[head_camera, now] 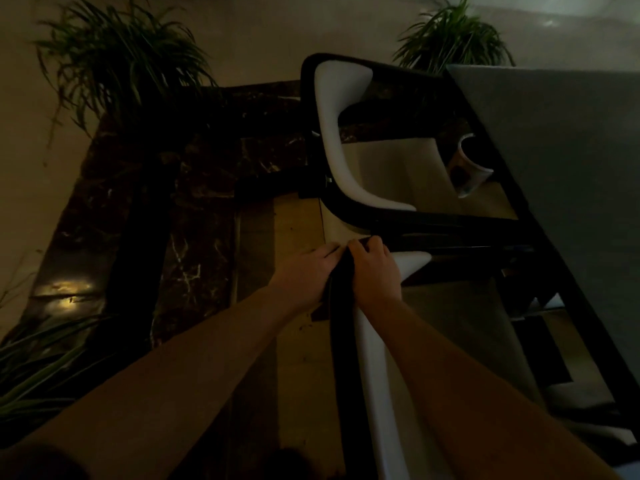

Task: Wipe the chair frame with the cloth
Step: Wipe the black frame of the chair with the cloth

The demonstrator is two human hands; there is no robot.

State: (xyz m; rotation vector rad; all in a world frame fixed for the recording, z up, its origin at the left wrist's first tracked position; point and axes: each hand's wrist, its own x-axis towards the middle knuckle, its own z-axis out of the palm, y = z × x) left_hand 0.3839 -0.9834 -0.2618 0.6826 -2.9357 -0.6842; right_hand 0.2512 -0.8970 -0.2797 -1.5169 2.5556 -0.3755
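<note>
Both forearms are reaching forward over the dim floor point(298, 341). The left hand point(304, 271) and right hand point(375, 268) are meeting side by side on the nearest dark bar of the chair frame point(337, 341), their fingers point(360, 249) curling down and clamping a dark cloth point(343, 268) against it. Beyond them the white chair seat point(332, 109) is lying curved inside the black frame. A cup point(469, 164) is sitting farther right, beside the grey worktop point(554, 140). Two leafy plants point(117, 60) are standing at the back.
</note>
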